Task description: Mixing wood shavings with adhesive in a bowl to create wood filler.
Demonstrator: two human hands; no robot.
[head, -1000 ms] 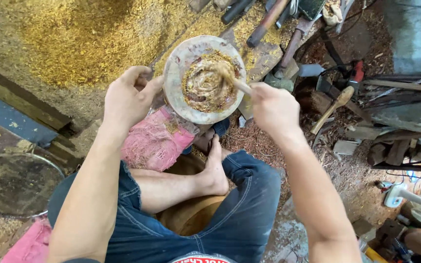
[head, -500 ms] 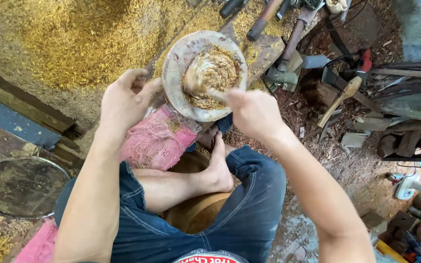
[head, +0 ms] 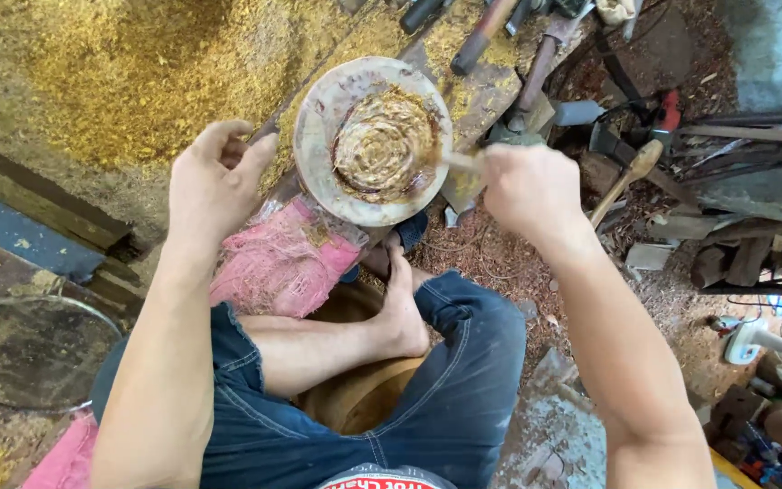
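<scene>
Head view: a round, rough-hollowed wooden bowl [head: 373,140] rests tilted on a plank above the seated person's bare foot [head: 402,303]. Right of the bowl, the right hand [head: 529,188] is closed around a pale wooden tool handle [head: 460,161] reaching the rim. Left of it, the left hand [head: 217,177] hovers half-open, holding nothing. Clean cutting likely needs that hand bracing the bowl. Yellow sawdust [head: 128,72] lies beyond.
</scene>
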